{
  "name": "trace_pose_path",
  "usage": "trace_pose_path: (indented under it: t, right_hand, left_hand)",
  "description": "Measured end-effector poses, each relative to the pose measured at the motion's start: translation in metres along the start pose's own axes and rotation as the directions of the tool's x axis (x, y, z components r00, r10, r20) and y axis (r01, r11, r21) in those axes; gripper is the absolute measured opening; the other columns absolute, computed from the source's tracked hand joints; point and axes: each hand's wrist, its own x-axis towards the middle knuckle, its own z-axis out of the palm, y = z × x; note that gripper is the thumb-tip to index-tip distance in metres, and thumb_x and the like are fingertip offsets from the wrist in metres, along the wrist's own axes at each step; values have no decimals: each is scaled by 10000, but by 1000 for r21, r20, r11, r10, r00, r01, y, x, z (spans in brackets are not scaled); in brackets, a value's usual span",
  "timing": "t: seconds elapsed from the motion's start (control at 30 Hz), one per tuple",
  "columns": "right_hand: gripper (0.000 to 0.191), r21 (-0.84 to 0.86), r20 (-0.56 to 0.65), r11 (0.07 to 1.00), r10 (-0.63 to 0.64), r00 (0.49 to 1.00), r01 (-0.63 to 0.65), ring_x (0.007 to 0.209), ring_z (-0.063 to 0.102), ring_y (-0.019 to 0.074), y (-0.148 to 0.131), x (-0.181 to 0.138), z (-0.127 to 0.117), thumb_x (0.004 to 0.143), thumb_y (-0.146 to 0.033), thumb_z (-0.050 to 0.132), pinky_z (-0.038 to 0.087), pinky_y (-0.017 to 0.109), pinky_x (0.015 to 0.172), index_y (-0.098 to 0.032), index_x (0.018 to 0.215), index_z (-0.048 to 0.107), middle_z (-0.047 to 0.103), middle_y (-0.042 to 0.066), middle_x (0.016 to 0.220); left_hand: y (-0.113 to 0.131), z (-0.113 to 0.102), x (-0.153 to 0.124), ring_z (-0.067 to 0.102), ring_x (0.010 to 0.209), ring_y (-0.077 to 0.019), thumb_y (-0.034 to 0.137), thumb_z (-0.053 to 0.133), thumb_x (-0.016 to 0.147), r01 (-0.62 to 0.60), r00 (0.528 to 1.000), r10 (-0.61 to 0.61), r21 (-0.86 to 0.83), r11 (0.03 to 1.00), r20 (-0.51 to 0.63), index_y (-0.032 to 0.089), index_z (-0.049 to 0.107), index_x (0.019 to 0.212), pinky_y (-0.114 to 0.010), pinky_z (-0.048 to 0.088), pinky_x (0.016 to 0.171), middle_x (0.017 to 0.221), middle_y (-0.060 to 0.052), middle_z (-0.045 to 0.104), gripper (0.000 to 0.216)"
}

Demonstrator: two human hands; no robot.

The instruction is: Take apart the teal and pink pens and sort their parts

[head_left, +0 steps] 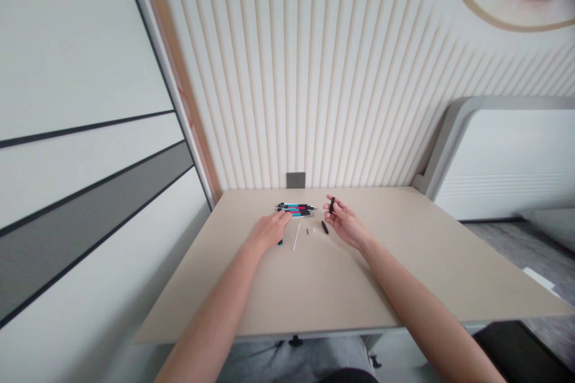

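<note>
Wall: pale and ribbed, it rises behind our beige worktop.
Right hand: our fingers pinch a black piece, held over the worktop.
Left hand: our fingers curl low beside the pens, partly covering a dark-and-teal piece; we cannot tell their grip.
Loose parts: we see a white stick, dark bit, pale bit and black tube between them.

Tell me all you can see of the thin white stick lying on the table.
The thin white stick looks straight and plastic, perhaps a pen refill. It lies flat on the table, its far end slanting right. It is just right of the left hand, which does not touch it. Any markings are too small to make out.
</note>
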Motion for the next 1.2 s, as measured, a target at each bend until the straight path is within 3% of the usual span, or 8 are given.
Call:
trace_pose_path:
  t: [0.17, 0.63, 0.9, 1.2]
  right_hand:
    - [502, -44, 27, 998, -32, 999, 33, 737, 619, 100, 0, -2, 1, 812, -327, 717, 527, 246, 713, -320, 1272, 515, 660, -4, 945]
    - [405, -130, -23, 988, -90, 996, 86, 467, 492, 45, 1, 2, 0, 790, -410, 721, 418, 190, 469, -273, 1131, 552, 625, -40, 800]
    - [310, -114, -87, 990, -90, 992, 80, 594, 558, 99, -2, 0, 6, 815, -485, 670, 491, 252, 585, -289, 1029, 558, 648, -9, 858]
    - [252, -55, -84, 995, -87, 993, 82, 667, 562, 108, 0, 1, 4, 793, -367, 703, 487, 252, 632, -270, 1003, 602, 652, -6, 893]
  left_hand:
    - [1, -1, 0, 621, 975, -199, 182, 337, 982, -7, 1000, 7, 1, 1000, -8, 248, 520, 1173, -298, 495, 787, 1095, -53, 625, 272]
    - [1, -1, 0, 616, 983, -192, 187, 335, 983, -10, 1000, 10, -1, 1000, 17, 243, 531, 1163, -284, 495, 792, 1098, -58, 625, 271]
    - [3, -4, 0, 618, 983, -192, 184, 329, 983, 10, 999, -10, -8, 1000, 48, 252, 530, 1158, -287, 489, 795, 1094, -55, 626, 274]
    - [3, -3, 0, 625, 967, -203, 194, 321, 986, -7, 999, 7, 7, 1000, 34, 245, 526, 1159, -291, 492, 764, 1081, -52, 630, 273]
